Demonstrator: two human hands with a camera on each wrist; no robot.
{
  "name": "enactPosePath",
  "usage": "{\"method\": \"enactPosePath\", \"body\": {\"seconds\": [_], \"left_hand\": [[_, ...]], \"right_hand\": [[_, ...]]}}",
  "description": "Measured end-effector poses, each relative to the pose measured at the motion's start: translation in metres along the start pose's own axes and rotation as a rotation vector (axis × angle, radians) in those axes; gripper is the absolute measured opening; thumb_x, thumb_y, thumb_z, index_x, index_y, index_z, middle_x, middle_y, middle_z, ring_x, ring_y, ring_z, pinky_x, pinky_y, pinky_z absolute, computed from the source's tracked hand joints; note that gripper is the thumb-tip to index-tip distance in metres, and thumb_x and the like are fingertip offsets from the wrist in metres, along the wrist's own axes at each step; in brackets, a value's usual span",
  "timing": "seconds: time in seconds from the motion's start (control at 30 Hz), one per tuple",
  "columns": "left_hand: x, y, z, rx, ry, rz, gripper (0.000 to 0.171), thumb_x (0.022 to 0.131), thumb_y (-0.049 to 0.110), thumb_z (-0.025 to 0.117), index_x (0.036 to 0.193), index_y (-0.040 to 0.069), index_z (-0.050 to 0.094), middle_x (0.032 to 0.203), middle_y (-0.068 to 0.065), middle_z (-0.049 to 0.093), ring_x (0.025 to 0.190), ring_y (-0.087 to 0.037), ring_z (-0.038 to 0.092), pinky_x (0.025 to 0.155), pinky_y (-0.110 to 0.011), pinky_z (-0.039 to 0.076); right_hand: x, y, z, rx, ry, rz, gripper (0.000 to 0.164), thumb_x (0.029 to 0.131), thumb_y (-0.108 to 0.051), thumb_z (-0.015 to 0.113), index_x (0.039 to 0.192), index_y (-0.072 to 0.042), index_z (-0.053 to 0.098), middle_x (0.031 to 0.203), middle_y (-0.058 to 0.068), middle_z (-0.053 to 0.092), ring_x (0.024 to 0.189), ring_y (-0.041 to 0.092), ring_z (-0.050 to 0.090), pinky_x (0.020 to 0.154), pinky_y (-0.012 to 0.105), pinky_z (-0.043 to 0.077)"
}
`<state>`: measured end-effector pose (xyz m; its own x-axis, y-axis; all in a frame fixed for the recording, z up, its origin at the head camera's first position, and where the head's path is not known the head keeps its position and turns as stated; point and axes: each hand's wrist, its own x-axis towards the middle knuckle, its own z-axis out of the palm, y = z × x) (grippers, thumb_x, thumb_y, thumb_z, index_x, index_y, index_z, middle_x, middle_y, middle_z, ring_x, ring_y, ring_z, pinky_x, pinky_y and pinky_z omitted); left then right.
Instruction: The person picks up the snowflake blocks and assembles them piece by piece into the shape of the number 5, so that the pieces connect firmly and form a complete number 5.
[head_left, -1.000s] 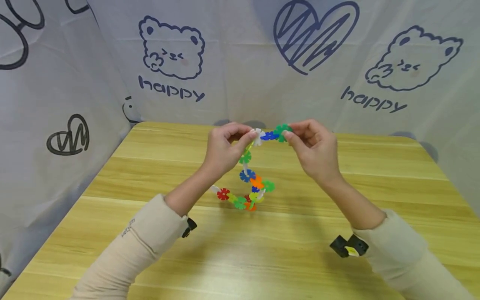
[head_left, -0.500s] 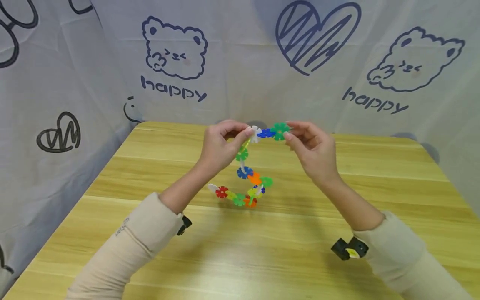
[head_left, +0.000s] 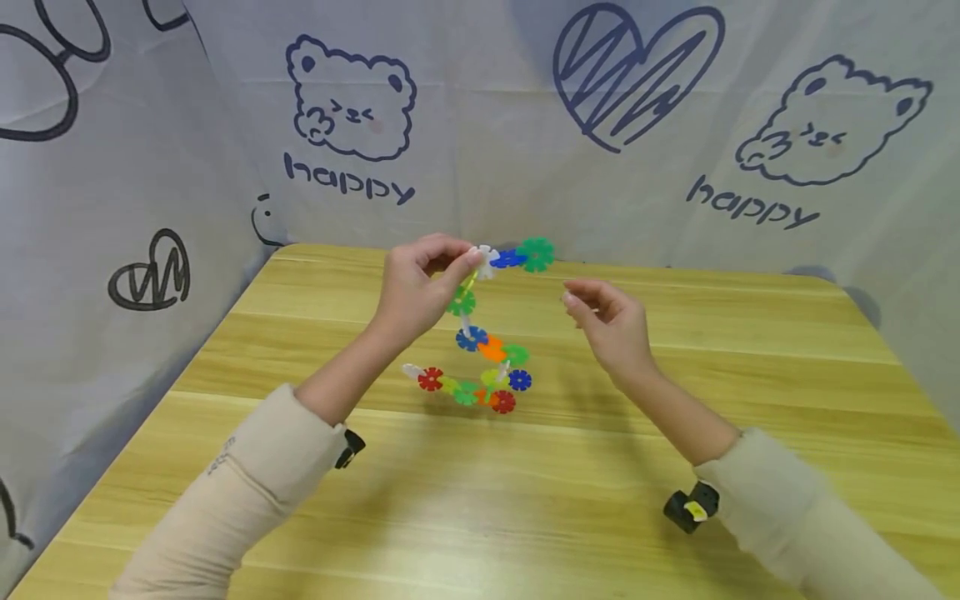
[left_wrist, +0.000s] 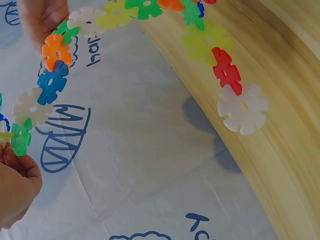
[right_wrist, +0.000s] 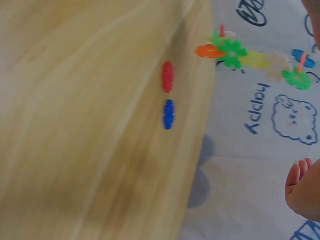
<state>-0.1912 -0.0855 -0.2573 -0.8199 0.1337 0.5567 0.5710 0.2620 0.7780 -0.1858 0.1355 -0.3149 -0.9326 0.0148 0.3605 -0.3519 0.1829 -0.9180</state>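
A chain of slotted plastic snowflake discs (head_left: pixel 472 338) in several colours hangs in a curve from my left hand (head_left: pixel 423 279). Finger and thumb there pinch it at a white disc (head_left: pixel 487 261) near its upper end. Beyond that disc, a blue one (head_left: pixel 509 258) and a green one (head_left: pixel 537 254) stick out to the right. The chain's lower end finishes in a white disc (left_wrist: pixel 243 108) joined to a red one (left_wrist: pixel 227 70). My right hand (head_left: pixel 611 325) stands apart from the chain, right of the green disc, fingers loosely curled with nothing visible in them.
A red disc (right_wrist: pixel 167 76) and a blue disc (right_wrist: pixel 168 114) lie loose on the wooden table (head_left: pixel 480 517), beneath the chain. White cloth (head_left: pixel 495 150) with bear and heart drawings hangs behind the table and along its left side.
My right hand has let go of the green end disc and drawn back down and to the right. Still pinching the chain, my left hand has shifted left. The loose discs stay put.
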Motion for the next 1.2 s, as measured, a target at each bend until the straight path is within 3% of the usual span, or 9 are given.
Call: {"method": "enactPosePath", "body": {"seconds": [0.07, 0.23, 0.3, 0.53, 0.9, 1.07, 1.2], "left_hand": [[0.0, -0.001, -0.002, 0.002, 0.005, -0.002, 0.014, 0.086, 0.004, 0.064, 0.088, -0.01, 0.067, 0.086, -0.022, 0.066, 0.068, -0.004, 0.054, 0.067, -0.013, 0.049], [0.001, -0.003, -0.006, 0.012, 0.016, -0.007, 0.014, 0.085, 0.004, 0.065, 0.088, -0.01, 0.067, 0.086, -0.022, 0.066, 0.069, -0.003, 0.054, 0.068, -0.013, 0.049], [0.001, -0.003, -0.007, 0.013, 0.017, -0.011, 0.014, 0.085, 0.004, 0.065, 0.088, -0.009, 0.067, 0.086, -0.021, 0.066, 0.069, -0.003, 0.054, 0.068, -0.014, 0.049], [0.002, -0.005, -0.012, 0.013, 0.017, -0.016, 0.014, 0.085, 0.003, 0.065, 0.088, -0.01, 0.066, 0.086, -0.021, 0.065, 0.068, -0.004, 0.054, 0.067, -0.012, 0.048], [0.0, -0.004, -0.013, 0.042, 0.032, -0.04, 0.015, 0.085, 0.005, 0.066, 0.088, -0.009, 0.068, 0.087, -0.022, 0.066, 0.068, 0.0, 0.054, 0.067, -0.011, 0.048], [-0.001, -0.005, -0.011, 0.041, 0.027, -0.031, 0.015, 0.085, 0.005, 0.065, 0.088, -0.009, 0.067, 0.086, -0.022, 0.066, 0.067, 0.0, 0.053, 0.065, -0.012, 0.048], [-0.002, -0.004, -0.01, 0.036, 0.023, -0.018, 0.014, 0.085, 0.004, 0.065, 0.087, -0.01, 0.067, 0.085, -0.022, 0.066, 0.066, 0.0, 0.053, 0.065, -0.012, 0.048]], "right_hand": [[-0.001, 0.009, 0.001, -0.02, -0.017, 0.033, 0.024, 0.09, -0.005, 0.058, 0.109, 0.01, 0.06, 0.085, -0.018, 0.063, 0.077, -0.001, 0.056, 0.068, 0.014, 0.05], [-0.005, 0.029, 0.007, -0.085, -0.08, 0.09, 0.025, 0.09, -0.005, 0.059, 0.111, 0.008, 0.06, 0.104, 0.019, 0.064, 0.08, -0.003, 0.054, 0.07, 0.011, 0.048], [-0.007, 0.036, 0.01, -0.104, -0.109, 0.108, 0.026, 0.09, -0.005, 0.058, 0.112, 0.008, 0.06, 0.109, 0.026, 0.061, 0.08, -0.002, 0.053, 0.07, 0.011, 0.047], [-0.014, 0.06, 0.018, -0.187, -0.202, 0.11, 0.026, 0.087, -0.003, 0.062, 0.109, 0.009, 0.061, 0.104, 0.025, 0.063, 0.081, 0.006, 0.054, 0.067, 0.015, 0.045], [-0.025, 0.081, 0.027, -0.306, -0.383, 0.061, 0.028, 0.083, -0.006, 0.066, 0.107, 0.009, 0.062, 0.095, 0.021, 0.062, 0.087, 0.027, 0.057, 0.075, 0.027, 0.049], [-0.026, 0.087, 0.031, -0.362, -0.393, 0.055, 0.031, 0.081, -0.005, 0.069, 0.107, 0.009, 0.062, 0.095, 0.021, 0.06, 0.091, 0.03, 0.057, 0.082, 0.039, 0.05], [-0.025, 0.091, 0.031, -0.396, -0.387, 0.072, 0.031, 0.08, -0.005, 0.07, 0.107, 0.009, 0.062, 0.096, 0.02, 0.059, 0.091, 0.03, 0.056, 0.084, 0.042, 0.049]]}}
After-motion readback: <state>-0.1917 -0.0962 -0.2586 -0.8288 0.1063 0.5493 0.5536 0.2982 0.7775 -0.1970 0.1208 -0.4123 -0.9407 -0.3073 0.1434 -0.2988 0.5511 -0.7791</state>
